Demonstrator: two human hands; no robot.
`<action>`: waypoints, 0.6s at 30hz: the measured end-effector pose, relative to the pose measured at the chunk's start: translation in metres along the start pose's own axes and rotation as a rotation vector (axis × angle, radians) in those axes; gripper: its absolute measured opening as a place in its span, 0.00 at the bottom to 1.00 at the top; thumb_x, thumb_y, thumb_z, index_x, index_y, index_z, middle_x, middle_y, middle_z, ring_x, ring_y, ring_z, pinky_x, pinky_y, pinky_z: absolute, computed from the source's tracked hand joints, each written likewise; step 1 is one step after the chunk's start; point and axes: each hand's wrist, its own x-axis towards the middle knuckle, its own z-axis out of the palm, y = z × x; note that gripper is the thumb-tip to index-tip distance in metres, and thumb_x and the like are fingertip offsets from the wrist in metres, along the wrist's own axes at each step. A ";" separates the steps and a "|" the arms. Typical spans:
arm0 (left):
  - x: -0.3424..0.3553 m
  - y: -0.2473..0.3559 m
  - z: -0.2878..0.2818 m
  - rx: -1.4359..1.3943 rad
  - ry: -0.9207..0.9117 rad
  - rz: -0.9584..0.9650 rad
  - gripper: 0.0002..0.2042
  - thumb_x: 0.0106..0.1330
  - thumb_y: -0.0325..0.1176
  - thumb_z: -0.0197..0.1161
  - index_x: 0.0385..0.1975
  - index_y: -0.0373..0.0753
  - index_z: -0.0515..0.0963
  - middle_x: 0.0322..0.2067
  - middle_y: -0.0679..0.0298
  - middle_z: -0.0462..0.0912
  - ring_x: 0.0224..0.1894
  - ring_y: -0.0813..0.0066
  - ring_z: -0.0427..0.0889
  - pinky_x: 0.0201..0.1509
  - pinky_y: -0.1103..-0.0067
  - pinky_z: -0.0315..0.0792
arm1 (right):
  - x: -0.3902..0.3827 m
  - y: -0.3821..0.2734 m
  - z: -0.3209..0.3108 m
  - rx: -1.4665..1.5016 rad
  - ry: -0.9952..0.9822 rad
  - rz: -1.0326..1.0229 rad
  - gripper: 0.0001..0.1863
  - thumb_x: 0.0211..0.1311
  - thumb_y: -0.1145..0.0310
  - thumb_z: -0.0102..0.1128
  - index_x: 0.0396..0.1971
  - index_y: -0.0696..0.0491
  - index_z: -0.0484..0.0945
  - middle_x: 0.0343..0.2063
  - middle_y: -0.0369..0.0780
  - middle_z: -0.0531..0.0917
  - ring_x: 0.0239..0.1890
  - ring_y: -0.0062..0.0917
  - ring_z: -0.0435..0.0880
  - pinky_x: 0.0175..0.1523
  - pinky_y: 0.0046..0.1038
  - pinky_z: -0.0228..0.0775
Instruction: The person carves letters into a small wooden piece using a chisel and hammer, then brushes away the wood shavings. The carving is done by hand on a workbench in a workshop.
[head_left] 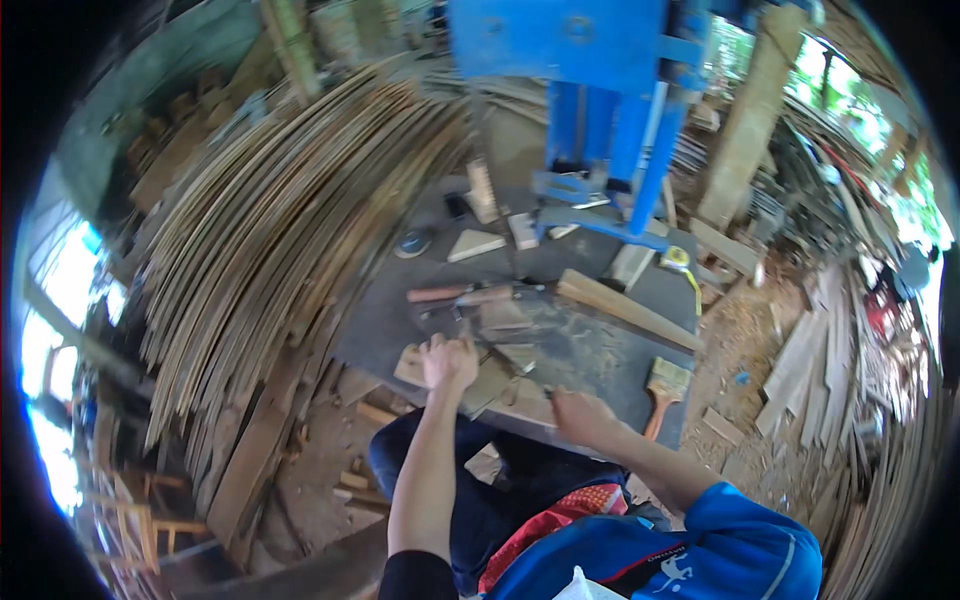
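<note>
Where my left hand clamps over the wooden board, its long axis runs rightward along the tabletop's near edge; my right hand curls by its right end; whether gripping, I cannot tell.

Rough, dull wood in the stacked planks, smoother-looking wood in the board. Painted metal on the machine, matt and dusty across the table. Soft cloth for the shirt.
</note>
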 end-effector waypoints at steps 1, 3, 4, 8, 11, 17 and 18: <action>0.000 0.000 0.006 -0.034 0.014 -0.004 0.28 0.77 0.45 0.40 0.34 0.31 0.87 0.41 0.48 0.87 0.56 0.56 0.77 0.64 0.60 0.62 | -0.009 0.008 0.000 -0.005 0.016 -0.021 0.16 0.68 0.67 0.51 0.47 0.64 0.71 0.35 0.59 0.85 0.39 0.57 0.86 0.45 0.52 0.80; 0.002 -0.004 0.009 -0.086 0.021 0.014 0.28 0.77 0.45 0.41 0.32 0.31 0.87 0.40 0.47 0.87 0.55 0.56 0.78 0.64 0.61 0.62 | -0.032 0.011 0.001 -0.009 0.033 0.040 0.15 0.70 0.66 0.49 0.48 0.63 0.71 0.34 0.60 0.85 0.39 0.58 0.86 0.46 0.54 0.79; 0.000 -0.005 0.008 -0.107 0.008 0.033 0.28 0.77 0.45 0.41 0.31 0.31 0.87 0.40 0.47 0.87 0.55 0.56 0.78 0.64 0.61 0.63 | -0.038 0.006 -0.002 -0.005 -0.007 0.068 0.15 0.71 0.66 0.48 0.48 0.63 0.71 0.34 0.60 0.84 0.39 0.58 0.86 0.47 0.54 0.78; 0.000 -0.003 0.007 -0.108 0.021 0.039 0.28 0.77 0.46 0.42 0.31 0.32 0.87 0.44 0.46 0.85 0.53 0.55 0.79 0.62 0.61 0.63 | -0.028 0.003 0.008 0.037 0.019 0.032 0.14 0.71 0.66 0.47 0.47 0.62 0.71 0.31 0.60 0.84 0.37 0.59 0.85 0.47 0.55 0.77; 0.006 -0.003 0.014 -0.135 0.057 0.033 0.26 0.77 0.46 0.43 0.38 0.32 0.87 0.49 0.43 0.83 0.58 0.51 0.77 0.70 0.56 0.60 | 0.003 0.005 0.015 0.030 0.136 -0.065 0.13 0.72 0.66 0.47 0.45 0.61 0.71 0.29 0.61 0.83 0.34 0.60 0.84 0.44 0.57 0.76; 0.001 0.000 0.004 -0.077 0.023 0.016 0.27 0.78 0.44 0.40 0.37 0.32 0.86 0.40 0.46 0.86 0.53 0.54 0.79 0.64 0.56 0.64 | -0.042 0.028 0.009 0.046 0.047 0.097 0.15 0.74 0.63 0.48 0.44 0.62 0.70 0.24 0.60 0.82 0.31 0.61 0.83 0.39 0.59 0.74; -0.002 -0.006 0.005 -0.099 0.056 0.049 0.28 0.79 0.45 0.39 0.35 0.32 0.87 0.38 0.46 0.87 0.51 0.55 0.79 0.62 0.57 0.64 | -0.046 0.016 0.003 0.046 0.006 0.120 0.15 0.74 0.64 0.48 0.44 0.63 0.70 0.25 0.60 0.82 0.32 0.60 0.83 0.40 0.58 0.75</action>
